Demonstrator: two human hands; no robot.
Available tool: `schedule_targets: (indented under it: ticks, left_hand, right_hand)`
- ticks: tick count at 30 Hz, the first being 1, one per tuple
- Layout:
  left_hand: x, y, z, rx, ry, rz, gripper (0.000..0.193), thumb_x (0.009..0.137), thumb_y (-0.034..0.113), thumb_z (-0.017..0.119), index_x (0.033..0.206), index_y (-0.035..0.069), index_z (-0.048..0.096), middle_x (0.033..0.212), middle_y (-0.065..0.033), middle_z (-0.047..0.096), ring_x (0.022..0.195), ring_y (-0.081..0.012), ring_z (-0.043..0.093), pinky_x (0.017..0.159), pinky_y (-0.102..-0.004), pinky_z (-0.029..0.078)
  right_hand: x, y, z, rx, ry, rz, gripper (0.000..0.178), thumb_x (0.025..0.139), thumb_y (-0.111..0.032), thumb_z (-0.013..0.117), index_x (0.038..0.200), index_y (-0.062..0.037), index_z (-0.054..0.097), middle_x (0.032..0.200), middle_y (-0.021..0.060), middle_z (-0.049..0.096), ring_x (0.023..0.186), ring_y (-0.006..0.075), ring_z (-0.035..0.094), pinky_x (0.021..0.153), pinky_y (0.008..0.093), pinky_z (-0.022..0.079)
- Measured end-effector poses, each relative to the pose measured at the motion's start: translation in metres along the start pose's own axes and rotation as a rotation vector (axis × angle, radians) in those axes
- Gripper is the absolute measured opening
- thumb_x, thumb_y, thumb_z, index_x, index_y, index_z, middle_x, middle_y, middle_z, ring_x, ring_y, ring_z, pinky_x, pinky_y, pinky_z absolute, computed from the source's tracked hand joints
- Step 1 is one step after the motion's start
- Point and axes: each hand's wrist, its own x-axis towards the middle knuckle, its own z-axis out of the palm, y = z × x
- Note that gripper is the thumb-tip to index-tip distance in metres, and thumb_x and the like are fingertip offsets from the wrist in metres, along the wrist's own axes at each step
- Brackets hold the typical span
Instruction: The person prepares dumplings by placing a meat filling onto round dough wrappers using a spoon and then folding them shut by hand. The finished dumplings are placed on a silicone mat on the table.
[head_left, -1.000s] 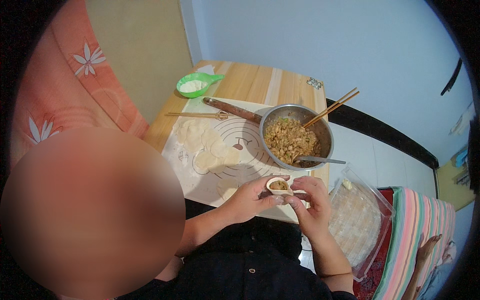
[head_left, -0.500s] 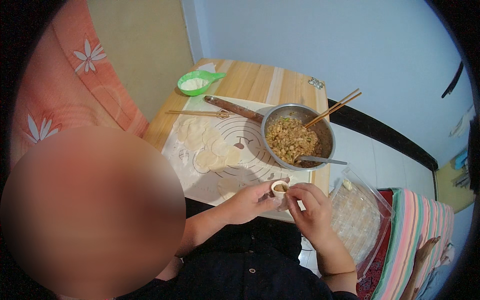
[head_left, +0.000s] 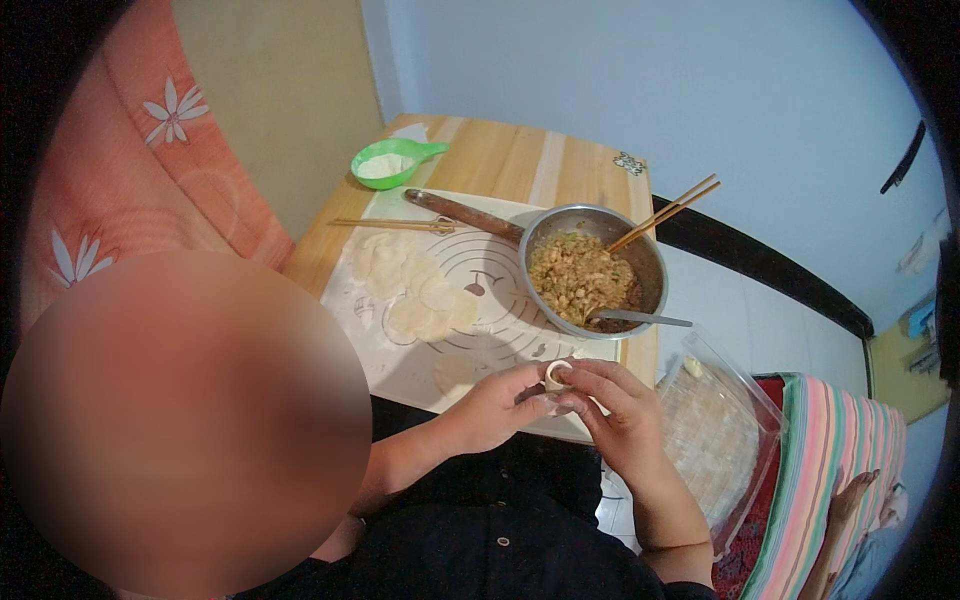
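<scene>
Both of my hands meet at the near edge of the table around a dumpling [head_left: 556, 382], a round wrapper cupped upward with its rim still open. My left hand [head_left: 503, 405] holds it from the left, thumb and fingers curled round its side. My right hand [head_left: 625, 412] pinches its right edge, the fingers partly covering the top. Beyond them, several flat dumpling wrappers [head_left: 432, 308] overlap on a white printed mat [head_left: 380, 370]. A metal bowl [head_left: 661, 270] of minced filling [head_left: 580, 272] stands just past my right hand, with chopsticks [head_left: 665, 213] and a spoon [head_left: 645, 317] in it.
A rolling pin [head_left: 465, 214] and another pair of chopsticks [head_left: 390, 225] lie behind the wrappers. A green scoop [head_left: 424, 150] of flour sits far left. Right of the table, lower, is a clear tray [head_left: 735, 400]; a bare foot [head_left: 857, 492] rests on striped cloth [head_left: 815, 440]. Blur covers the lower left.
My right fingers have moved up and over the dumpling's rim, hiding more of the filling. The left hand keeps its hold, and the wrapper's opening looks narrower.
</scene>
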Motion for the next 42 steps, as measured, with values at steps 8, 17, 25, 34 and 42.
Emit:
schedule_targets:
  ticks: [8,17,25,34,42]
  left_hand:
    - [0.0,-0.001,0.0,0.149,0.043,-0.013,0.036,0.093,0.008,0.049,0.129,0.001,0.045,0.115,-0.0054,0.055,0.106,-0.0123,0.051,0.092,-0.0288,0.042]
    - [-0.002,-0.006,0.004,-0.053,0.013,-0.091,0.032,0.096,0.015,0.047,0.123,-0.001,0.047,0.11,-0.0048,0.056,0.102,-0.0111,0.054,0.089,-0.0284,0.045]
    - [-0.003,-0.015,0.002,-0.121,-0.021,-0.058,0.03,0.096,0.017,0.048,0.121,-0.001,0.048,0.107,-0.0034,0.057,0.099,-0.0098,0.054,0.088,-0.027,0.044]
    - [-0.002,-0.015,0.005,-0.216,0.044,-0.09,0.034,0.096,0.019,0.05,0.124,-0.001,0.049,0.109,-0.0024,0.057,0.101,-0.0082,0.051,0.09,-0.0257,0.042]
    - [-0.002,-0.012,0.001,-0.09,0.042,-0.051,0.035,0.095,0.015,0.05,0.127,0.0,0.048,0.112,-0.0017,0.057,0.102,-0.008,0.051,0.091,-0.0254,0.041]
  right_hand:
    - [-0.006,0.004,0.001,-0.183,-0.015,-0.089,0.027,0.073,0.002,0.066,0.099,-0.0045,0.065,0.099,0.0117,0.065,0.085,0.0273,0.065,0.07,0.0331,0.054]
    - [-0.009,0.006,0.007,-0.265,0.111,-0.146,0.023,0.069,0.003,0.068,0.091,-0.003,0.065,0.093,0.0116,0.066,0.08,0.0262,0.066,0.067,0.0321,0.054]
    - [-0.008,-0.001,0.002,-0.253,0.087,-0.122,0.029,0.072,0.002,0.068,0.099,-0.004,0.064,0.084,0.011,0.064,0.072,0.0256,0.064,0.06,0.033,0.052]
    - [-0.01,-0.003,0.006,-0.32,0.104,-0.037,0.026,0.075,0.003,0.068,0.1,-0.0028,0.063,0.082,0.0129,0.066,0.071,0.0247,0.066,0.061,0.0302,0.052]
    - [-0.001,-0.002,0.0,-0.144,-0.01,-0.062,0.034,0.072,0.004,0.065,0.105,-0.0057,0.064,0.099,0.0139,0.065,0.085,0.03,0.065,0.072,0.0331,0.054]
